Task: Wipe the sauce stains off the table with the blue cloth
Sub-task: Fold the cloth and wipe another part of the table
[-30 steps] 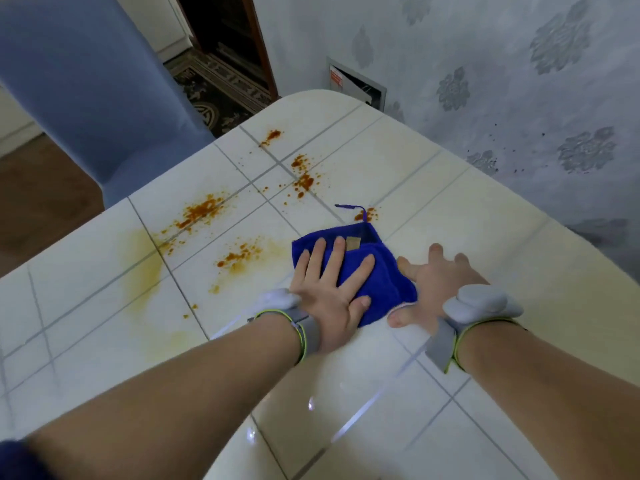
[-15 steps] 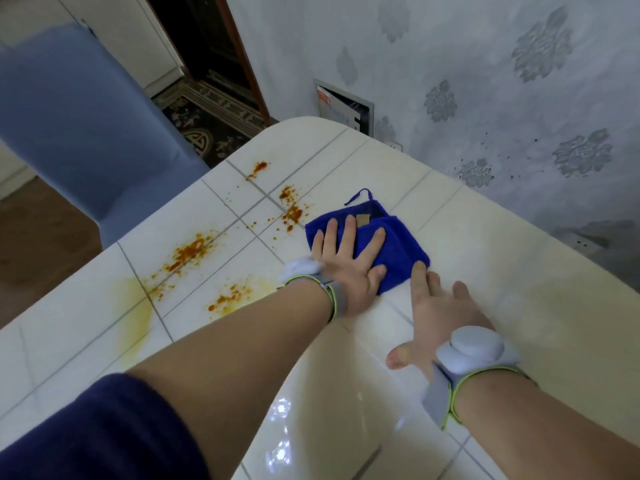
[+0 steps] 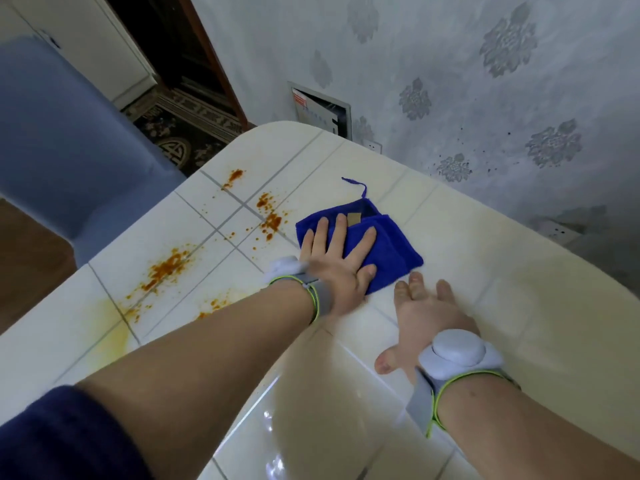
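Blue folded terry cloth sits mid-frame on the white tiled table, pinned under your left hand. The fingers of that hand are spread straight and flat on the fabric, pressing rather than gripping.

A second ago the cloth lay closer to you, with your right hand touching its edge. You have since pushed it away from you, and the right hand has stayed behind. It now lies flat on bare tile just beside the cloth's near corner, fingers straight and loosely together, holding nothing. The small orange spot that lay at the cloth's far tip no longer shows, so it is either wiped up or covered.

The main orange sauce stains are untouched. One cluster is just left of the cloth, with heavier splashes further toward the left of the frame. Most of the job looks still ahead, and your next stroke probably needs to sweep leftward.
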Demonstrator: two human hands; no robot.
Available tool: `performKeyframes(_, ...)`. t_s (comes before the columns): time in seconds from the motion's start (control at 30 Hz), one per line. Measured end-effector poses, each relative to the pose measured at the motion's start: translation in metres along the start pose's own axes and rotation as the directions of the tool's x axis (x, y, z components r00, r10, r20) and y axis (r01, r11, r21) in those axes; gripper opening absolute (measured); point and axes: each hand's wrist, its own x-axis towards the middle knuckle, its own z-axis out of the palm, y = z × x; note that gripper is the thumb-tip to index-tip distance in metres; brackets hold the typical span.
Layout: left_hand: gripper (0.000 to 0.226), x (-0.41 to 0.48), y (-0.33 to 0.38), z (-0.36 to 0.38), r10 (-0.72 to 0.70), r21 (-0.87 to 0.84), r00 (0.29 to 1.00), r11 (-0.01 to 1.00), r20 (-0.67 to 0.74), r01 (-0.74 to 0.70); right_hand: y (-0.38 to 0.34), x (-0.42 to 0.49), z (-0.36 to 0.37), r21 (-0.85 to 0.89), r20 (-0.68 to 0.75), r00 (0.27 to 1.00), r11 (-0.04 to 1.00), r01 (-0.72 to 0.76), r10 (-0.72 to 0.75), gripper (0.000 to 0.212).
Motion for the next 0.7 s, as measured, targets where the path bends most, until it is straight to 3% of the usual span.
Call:
performKeyframes(0.17, 0.061, 0.081, -0.004, -0.027, -0.108, -0.065, 0.994, 0.992, 0.035, 0.11, 0.0, -0.001, 0.002, 0.011, -0.043, 0.999, 1.0, 0.004, -0.003, 0.119)
performKeyframes(0.27, 0.062, 0.093, -0.001, -0.024, -0.115, -0.056, 0.993, 0.992, -0.011, 0.114, 0.001, 0.005, 0.001, 0.001, -0.04, 0.999, 1.0, 0.006, -0.006, 0.125)
performKeyframes(0.4, 0.06, 0.042, 0.009, -0.008, -0.033, -0.078, 0.998, 0.997, -0.062, 0.028, 0.0, 0.008, 0.001, -0.029, -0.018, 1.0, 0.999, -0.013, 0.013, 0.128)
performKeyframes(0.57, 0.064, -0.052, 0.017, 0.026, 0.025, -0.073, 0.991, 0.997, -0.135, -0.035, -0.002, -0.003, 0.0, 0.049, -0.103, 0.995, 0.999, 0.005, 0.0, 0.087)
performKeyframes(0.7, 0.061, -0.095, 0.011, 0.051, 0.023, -0.093, 0.983, 0.995, -0.183, -0.04, -0.005, -0.005, 0.007, -0.029, -0.143, 0.989, 0.999, 0.026, -0.03, 0.09)
